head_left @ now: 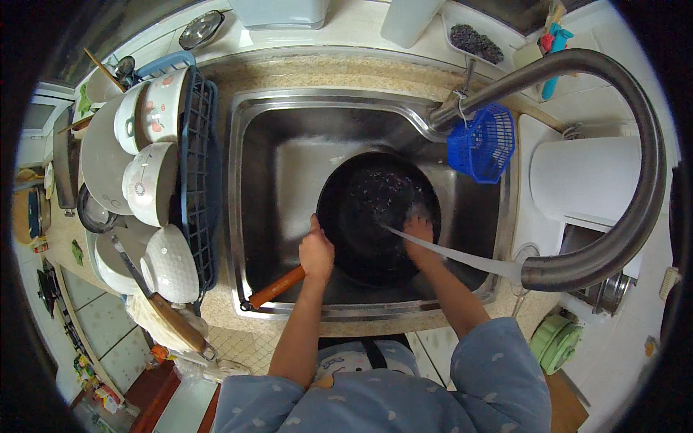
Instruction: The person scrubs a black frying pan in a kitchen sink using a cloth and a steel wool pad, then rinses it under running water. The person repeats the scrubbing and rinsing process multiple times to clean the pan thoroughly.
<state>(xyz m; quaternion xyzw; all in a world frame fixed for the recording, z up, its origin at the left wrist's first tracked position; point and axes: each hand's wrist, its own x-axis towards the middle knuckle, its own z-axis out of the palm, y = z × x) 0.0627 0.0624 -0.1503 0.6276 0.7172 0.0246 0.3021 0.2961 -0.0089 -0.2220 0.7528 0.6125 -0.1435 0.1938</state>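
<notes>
A black frying pan [375, 260] with a brown wooden handle [277, 287] lies in the stainless-steel sink [278, 162]. My left hand [316, 252] is closed around the handle where it meets the pan's left rim. Inside the pan, against its right side, is my right hand [419, 229]; its fingers are blurred by motion and wet, so I cannot see whether they hold anything. A stream of water [462, 256] runs from the curved faucet [635, 238] into the pan. Foam or light specks dot the pan's inner surface.
A blue dish rack [201, 180] with several bowls [150, 184] stands left of the sink. From the faucet's base hangs a blue strainer basket [482, 148] over the sink's back right corner. A knife with a wooden handle [177, 321] leans by the rack.
</notes>
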